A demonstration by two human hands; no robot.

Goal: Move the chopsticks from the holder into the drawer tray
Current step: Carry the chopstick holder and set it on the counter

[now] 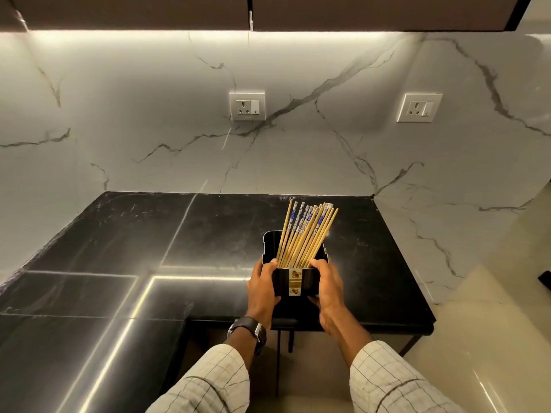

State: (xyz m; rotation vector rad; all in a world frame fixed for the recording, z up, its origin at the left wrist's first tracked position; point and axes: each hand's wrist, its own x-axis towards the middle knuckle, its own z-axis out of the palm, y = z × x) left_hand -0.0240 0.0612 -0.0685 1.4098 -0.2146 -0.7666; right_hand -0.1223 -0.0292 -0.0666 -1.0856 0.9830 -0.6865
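A black rectangular holder with a patterned strip on its near face is gripped from both sides. The left hand and the right hand are each wrapped round a side wall, with the fingers curled over the rim. Whether its base touches the black marble desk cannot be told. The bundle of bamboo chopsticks, some with blue-and-white tops, is stood loose in the holder, fanned out and leaned toward its far right corner. No drawer tray is seen.

Spillage is judged the chief risk: the sticks are unsecured and project far above the rim, so a further tilt could slide them onto the desk or floor. Both hands are occupied, so opening a drawer would leave a one-handed hold on smooth walls, and slippage could follow.
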